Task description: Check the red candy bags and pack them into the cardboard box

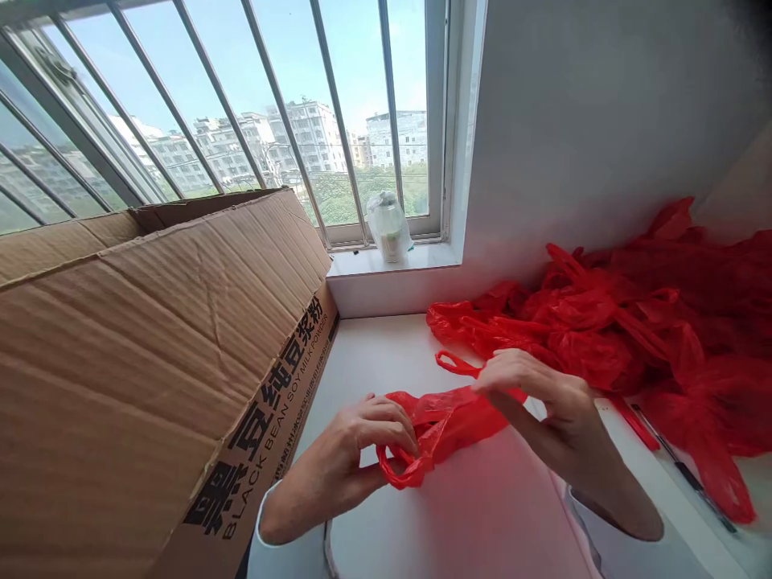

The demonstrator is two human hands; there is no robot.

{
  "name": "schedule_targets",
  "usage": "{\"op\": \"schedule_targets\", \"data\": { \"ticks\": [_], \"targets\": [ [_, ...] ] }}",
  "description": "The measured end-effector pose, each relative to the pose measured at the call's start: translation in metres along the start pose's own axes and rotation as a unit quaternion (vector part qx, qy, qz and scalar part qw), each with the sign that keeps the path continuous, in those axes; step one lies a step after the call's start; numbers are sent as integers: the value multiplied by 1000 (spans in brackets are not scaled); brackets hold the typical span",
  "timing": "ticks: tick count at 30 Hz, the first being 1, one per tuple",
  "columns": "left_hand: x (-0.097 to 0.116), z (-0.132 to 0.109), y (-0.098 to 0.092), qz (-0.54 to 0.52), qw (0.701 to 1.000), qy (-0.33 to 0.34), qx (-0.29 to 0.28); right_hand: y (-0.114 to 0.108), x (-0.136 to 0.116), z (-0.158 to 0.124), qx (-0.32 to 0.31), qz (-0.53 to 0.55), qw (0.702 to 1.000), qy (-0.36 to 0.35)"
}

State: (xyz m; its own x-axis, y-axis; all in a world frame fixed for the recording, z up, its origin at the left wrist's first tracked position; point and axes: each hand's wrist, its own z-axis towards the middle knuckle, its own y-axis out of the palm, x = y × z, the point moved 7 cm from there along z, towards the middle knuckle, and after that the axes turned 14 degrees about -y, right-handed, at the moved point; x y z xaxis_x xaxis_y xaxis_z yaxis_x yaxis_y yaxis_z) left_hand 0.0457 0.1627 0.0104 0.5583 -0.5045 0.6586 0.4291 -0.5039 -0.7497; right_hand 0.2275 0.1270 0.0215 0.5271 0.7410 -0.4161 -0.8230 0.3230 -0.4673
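Note:
I hold a red plastic bag [446, 422] between both hands above a white table [386, 362]. My left hand [355, 450] pinches the bag's lower left end, fingers curled round the bunched plastic. My right hand [536, 390] grips the bag's upper right part near its handle loops, which stick out to the left of the fingers. The bag is crumpled and stretched slantwise between the two hands.
A pile of red plastic bags [651, 322] covers the table's right side against the white wall. A large cardboard box [150, 346] with open flaps stands at the left. A clear wrapped bottle [389, 229] sits on the window sill before the barred window.

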Motion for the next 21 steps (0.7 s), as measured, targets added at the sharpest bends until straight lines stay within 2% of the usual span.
{"op": "schedule_targets", "data": {
  "ticks": [2,4,6,8,11,15,18,21],
  "targets": [
    [3,-3,6,2,1000,1,-30,32,-10,-2,-158,29,986,-46],
    [4,-7,10,-2,999,-4,-47,57,1,-17,-280,21,959,-30],
    [4,-10,12,-9,998,-15,-56,68,25,-37,-350,-15,936,33],
    [1,-12,13,-3,997,-35,-66,69,48,-57,-385,-55,916,98],
    [-1,-15,15,25,995,-57,-81,63,64,-70,-379,-115,909,133],
    [0,-16,21,58,991,-64,-101,52,60,-49,-311,-184,926,106],
    [0,-17,26,62,989,-78,-111,35,57,-28,-211,-203,949,118],
    [1,-16,29,41,990,-86,-108,16,58,-20,-105,-232,956,143]
  ]
}}
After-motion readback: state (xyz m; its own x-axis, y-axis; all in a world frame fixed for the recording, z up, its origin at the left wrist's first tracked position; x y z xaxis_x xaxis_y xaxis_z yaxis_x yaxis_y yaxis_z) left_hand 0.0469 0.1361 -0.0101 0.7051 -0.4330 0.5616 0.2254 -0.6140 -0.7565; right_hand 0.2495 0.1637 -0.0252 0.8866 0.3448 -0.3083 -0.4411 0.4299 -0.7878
